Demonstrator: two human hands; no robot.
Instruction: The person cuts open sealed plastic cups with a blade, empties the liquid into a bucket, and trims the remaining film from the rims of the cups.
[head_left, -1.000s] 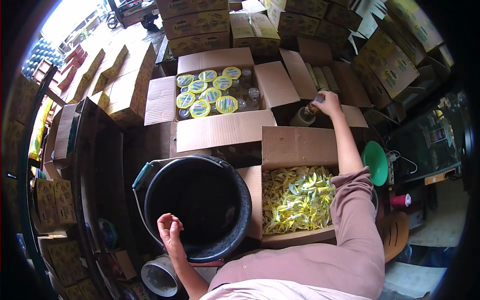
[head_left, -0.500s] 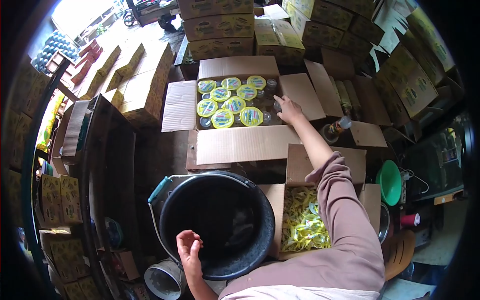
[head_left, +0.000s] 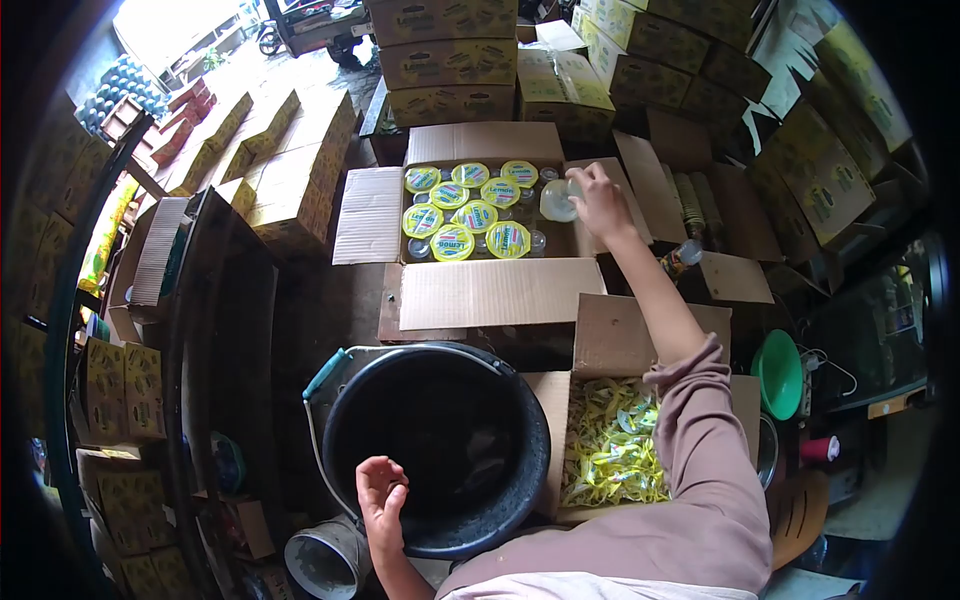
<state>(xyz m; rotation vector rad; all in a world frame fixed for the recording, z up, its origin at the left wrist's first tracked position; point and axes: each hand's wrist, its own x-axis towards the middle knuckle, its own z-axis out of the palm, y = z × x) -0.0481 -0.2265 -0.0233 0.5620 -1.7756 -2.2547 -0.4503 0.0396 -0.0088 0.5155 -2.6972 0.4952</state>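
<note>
My right hand grips a clear plastic drink cup by its side, raised at the right end of an open carton. The cup's round end looks pale and whitish. Inside the carton stand rows of drink cups with yellow lids that read "Lemon", and clear cup ends show between them. Over the near left rim of a black bucket, my left hand is loosely curled, thumb apart from the fingers, with nothing visible in it. Dark contents fill the bucket.
A box of yellow wrappers stands right of the bucket. Beyond it are a bottle, an open carton and a green bowl. A grey pail is at lower left. Stacked cartons stand behind.
My right hand has lifted a cup from the carton's right end, moving slightly right. My left hand has barely moved. The view has shifted a little.
</note>
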